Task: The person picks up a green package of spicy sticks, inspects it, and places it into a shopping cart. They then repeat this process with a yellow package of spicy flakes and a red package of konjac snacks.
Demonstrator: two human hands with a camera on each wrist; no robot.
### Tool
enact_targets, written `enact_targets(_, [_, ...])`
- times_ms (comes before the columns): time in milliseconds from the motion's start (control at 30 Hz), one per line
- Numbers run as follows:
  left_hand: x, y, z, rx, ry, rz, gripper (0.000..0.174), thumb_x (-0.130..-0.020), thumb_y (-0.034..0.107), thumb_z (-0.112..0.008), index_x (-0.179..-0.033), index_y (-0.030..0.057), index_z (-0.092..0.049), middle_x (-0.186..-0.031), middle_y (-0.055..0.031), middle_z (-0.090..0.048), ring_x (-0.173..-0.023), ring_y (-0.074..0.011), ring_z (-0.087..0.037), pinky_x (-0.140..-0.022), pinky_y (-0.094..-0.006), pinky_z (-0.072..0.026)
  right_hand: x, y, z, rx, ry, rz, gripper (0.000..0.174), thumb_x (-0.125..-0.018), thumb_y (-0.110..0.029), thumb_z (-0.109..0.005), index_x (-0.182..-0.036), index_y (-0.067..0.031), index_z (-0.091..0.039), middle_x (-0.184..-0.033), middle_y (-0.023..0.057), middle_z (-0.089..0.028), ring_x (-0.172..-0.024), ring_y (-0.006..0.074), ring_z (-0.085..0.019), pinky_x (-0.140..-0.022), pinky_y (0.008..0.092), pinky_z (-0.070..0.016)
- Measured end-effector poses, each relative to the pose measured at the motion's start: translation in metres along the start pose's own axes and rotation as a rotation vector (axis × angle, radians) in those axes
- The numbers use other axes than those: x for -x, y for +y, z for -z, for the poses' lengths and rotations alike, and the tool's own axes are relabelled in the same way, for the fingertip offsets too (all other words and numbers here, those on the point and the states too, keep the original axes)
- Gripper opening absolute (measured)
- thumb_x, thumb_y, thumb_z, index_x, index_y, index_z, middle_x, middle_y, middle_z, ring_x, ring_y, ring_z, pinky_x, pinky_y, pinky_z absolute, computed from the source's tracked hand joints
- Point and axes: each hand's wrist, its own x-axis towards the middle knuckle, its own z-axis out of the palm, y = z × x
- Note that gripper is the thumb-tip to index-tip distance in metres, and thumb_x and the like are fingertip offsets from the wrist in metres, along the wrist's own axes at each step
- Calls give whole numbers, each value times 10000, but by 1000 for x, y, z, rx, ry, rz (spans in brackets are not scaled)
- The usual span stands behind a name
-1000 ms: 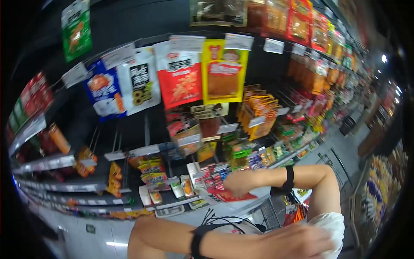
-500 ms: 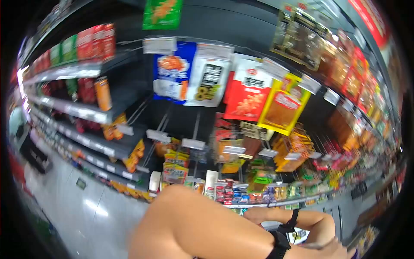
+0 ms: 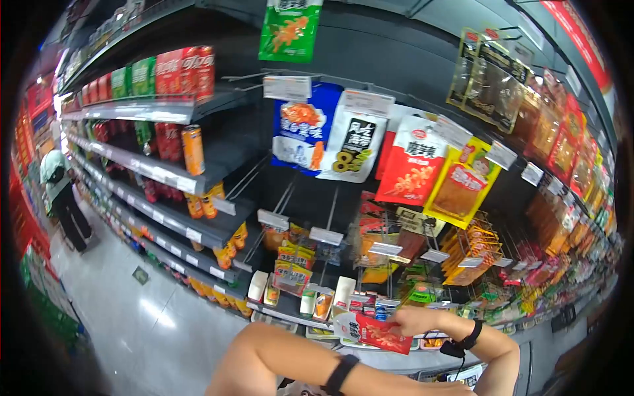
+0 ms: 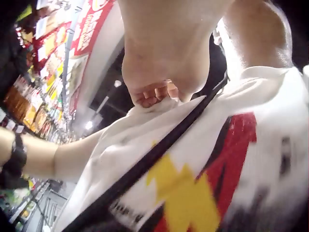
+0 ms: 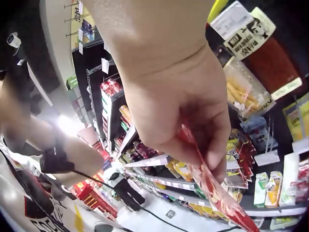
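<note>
My right hand (image 3: 415, 321) pinches a red-and-white snack packet (image 3: 375, 332) by its edge, low in front of the shelf. In the right wrist view the packet (image 5: 219, 195) hangs edge-on from between thumb and fingers. My left forearm (image 3: 290, 356) crosses my body along the bottom of the head view, with the hand mostly cut off. From the left wrist, my left hand (image 4: 164, 70) shows with its fingers curled on the white shirt (image 4: 275, 159), where the cloth is bunched at the upper part.
Hanging snack bags, among them a red-and-white bag (image 3: 411, 162) and a yellow bag (image 3: 462, 185), face me on hooks. Shelves of cans (image 3: 178, 71) run off to the left. Farther along the aisle floor (image 3: 145, 303) walks a person (image 3: 63, 191).
The head view has swung left, bringing the can shelves and aisle into sight. My left hand, seen earlier at the right sleeve, has dropped mostly below the head view. The packet stays in my right hand.
</note>
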Motion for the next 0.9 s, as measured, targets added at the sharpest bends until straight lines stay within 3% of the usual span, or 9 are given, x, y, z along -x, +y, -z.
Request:
enact_targets(100, [18,7,-1,-315,333,-191,286,-853,306,-669,-937,40,-607,-970,-148,-604,-905,-340,-573,-758,-425,-438,10,-28,36,-48,106,2,223,-880,-159,-579,-1013,-1,-664,-867,254,-656,-828,419,-631,-737,470,-498])
enact_targets(233, [21,-9,-2,-251,384,-349,318,-876,330,-668,-909,23,-592,-901,-143,-572,-838,-341,-553,-717,-429,-435,5,-42,60,-126,286,78,231,-890,-136,-595,-1059,5,-664,-832,254,-653,-780,407,-639,-706,440,-503])
enact_targets(367, [53,-9,6,-117,122,-72,307,-898,286,-673,-952,-12,-623,-874,-183,-605,-798,-353,-590,-709,-412,-477,12,-59,72,-207,507,145,243,-902,-124,-604,-1088,23,-655,-813,251,-653,-732,346,-662,-692,403,-508])
enact_targets(533, [124,-20,22,-193,447,-36,286,-889,265,-697,-1010,9,-658,-1082,-128,-666,-1028,-292,-630,-885,-421,-496,36,-84,53,-538,757,97,229,-945,-102,-608,-1123,37,-645,-831,172,-682,-686,163,-621,-676,323,-501])
enact_targets(600, [187,-24,33,-283,713,121,225,-891,219,-691,-971,8,-680,-1005,-142,-694,-980,-277,-662,-840,-369,-513,29,-70,29,-626,877,158,229,-952,-93,-607,-1130,46,-644,-903,150,-707,-738,147,-626,-695,313,-508])
enact_targets(667, [247,-47,20,-106,1319,103,317,-964,291,-608,-860,-1,-676,-703,-93,-637,-731,-236,-642,-710,-339,-499,30,-62,13,-660,905,266,232,-949,-50,-604,-1153,56,-636,-1081,141,-699,-937,134,-632,-791,295,-526])
enact_targets(800, [247,-55,69,-182,1767,86,475,-879,243,-718,-1242,23,-505,-1135,-124,-590,-1099,-198,-557,-942,-311,-432,21,-46,-21,-942,919,248,221,-956,-52,-608,-1141,59,-655,-1055,112,-695,-921,142,-653,-768,289,-557])
enact_targets(833, [235,-48,75,111,1696,19,656,-856,274,-750,-1344,9,-402,-1302,-140,-496,-1247,-210,-456,-1014,-348,-390,16,-43,-27,-1014,929,261,220,-959,-55,-607,-1141,58,-656,-1052,104,-693,-917,139,-653,-762,285,-559])
enact_targets(900, [221,-46,91,321,1638,3,597,-865,175,-732,-1337,-13,-418,-1284,-140,-551,-1230,-213,-510,-1035,-345,-391,14,-45,-21,-1119,947,265,225,-960,-61,-610,-1153,45,-654,-1054,80,-688,-915,140,-654,-755,290,-570])
